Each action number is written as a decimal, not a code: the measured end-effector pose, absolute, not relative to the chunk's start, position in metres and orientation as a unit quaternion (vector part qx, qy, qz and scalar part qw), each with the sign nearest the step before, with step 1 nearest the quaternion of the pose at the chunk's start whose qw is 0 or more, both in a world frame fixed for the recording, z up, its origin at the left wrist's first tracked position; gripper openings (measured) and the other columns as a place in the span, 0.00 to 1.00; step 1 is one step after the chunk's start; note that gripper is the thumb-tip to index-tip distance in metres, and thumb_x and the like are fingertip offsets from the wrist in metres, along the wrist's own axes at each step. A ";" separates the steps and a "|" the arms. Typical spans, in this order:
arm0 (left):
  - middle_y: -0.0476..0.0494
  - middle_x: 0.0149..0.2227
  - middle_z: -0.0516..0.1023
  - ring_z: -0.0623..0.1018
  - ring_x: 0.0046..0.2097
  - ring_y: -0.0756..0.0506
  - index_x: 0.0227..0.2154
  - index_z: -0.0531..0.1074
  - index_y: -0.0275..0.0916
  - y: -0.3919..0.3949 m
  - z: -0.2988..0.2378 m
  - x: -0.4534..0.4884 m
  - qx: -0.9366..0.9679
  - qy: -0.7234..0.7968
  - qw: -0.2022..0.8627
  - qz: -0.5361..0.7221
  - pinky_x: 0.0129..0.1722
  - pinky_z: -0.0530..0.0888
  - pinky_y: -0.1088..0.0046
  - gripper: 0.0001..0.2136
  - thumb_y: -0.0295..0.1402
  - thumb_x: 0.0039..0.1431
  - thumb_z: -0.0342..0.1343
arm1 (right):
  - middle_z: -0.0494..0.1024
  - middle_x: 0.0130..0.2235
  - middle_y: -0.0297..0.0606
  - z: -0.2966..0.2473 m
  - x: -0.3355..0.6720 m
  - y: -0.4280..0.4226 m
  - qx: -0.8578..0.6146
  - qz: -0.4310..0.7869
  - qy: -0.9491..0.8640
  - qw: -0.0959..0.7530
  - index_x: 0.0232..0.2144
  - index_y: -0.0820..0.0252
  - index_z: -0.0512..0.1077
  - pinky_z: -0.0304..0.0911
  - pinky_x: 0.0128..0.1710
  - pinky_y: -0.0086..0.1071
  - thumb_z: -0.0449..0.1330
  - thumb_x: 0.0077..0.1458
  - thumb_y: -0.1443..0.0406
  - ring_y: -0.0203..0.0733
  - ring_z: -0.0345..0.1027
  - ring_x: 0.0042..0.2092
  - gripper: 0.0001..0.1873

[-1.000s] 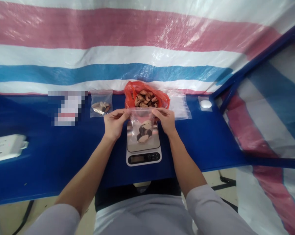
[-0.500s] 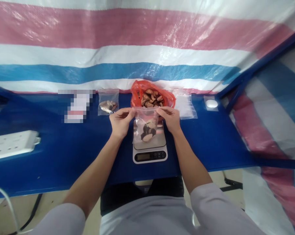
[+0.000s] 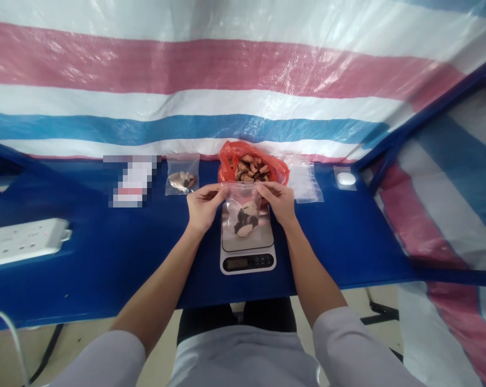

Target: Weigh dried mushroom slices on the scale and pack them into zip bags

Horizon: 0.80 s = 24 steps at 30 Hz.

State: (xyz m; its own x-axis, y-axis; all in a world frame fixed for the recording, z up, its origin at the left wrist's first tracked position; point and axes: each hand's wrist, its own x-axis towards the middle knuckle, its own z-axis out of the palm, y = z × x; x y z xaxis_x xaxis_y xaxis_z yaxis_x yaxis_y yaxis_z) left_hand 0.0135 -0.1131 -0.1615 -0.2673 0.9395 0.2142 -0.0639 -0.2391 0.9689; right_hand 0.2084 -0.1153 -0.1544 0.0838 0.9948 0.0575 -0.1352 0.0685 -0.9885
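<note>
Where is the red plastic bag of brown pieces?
In the head view, the red plastic bag sits on the blue table, just behind the white digital scale.

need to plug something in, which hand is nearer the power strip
Left. The left hand is to the right of the white power strip, not touching it; the right hand is farther off, beyond the clear zip bag.
</note>
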 end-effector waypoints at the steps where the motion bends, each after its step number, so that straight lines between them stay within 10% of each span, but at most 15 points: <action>1: 0.45 0.28 0.83 0.80 0.29 0.48 0.27 0.83 0.39 -0.113 -0.162 0.014 0.462 0.478 0.393 0.635 0.33 0.78 0.71 0.16 0.46 0.40 0.74 | 0.82 0.28 0.33 -0.155 0.209 -0.115 -0.469 0.490 -0.462 0.572 0.29 0.55 0.81 0.74 0.29 0.32 0.72 0.42 0.48 0.39 0.76 0.29 0.19; 24: 0.46 0.27 0.82 0.78 0.28 0.49 0.26 0.82 0.39 -0.105 -0.168 0.017 0.458 0.482 0.402 0.630 0.33 0.76 0.72 0.15 0.44 0.41 0.73 | 0.83 0.29 0.34 -0.157 0.212 -0.114 -0.476 0.486 -0.460 0.571 0.30 0.55 0.80 0.76 0.34 0.35 0.71 0.43 0.51 0.43 0.79 0.32 0.16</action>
State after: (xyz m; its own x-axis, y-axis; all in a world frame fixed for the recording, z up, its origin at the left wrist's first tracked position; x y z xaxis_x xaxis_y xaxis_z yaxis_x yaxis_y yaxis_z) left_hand 0.0172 -0.1054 -0.1684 -0.2577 0.9475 0.1895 -0.0660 -0.2129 0.9748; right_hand 0.2115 -0.1140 -0.1574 0.1058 0.9924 0.0629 -0.1175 0.0752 -0.9902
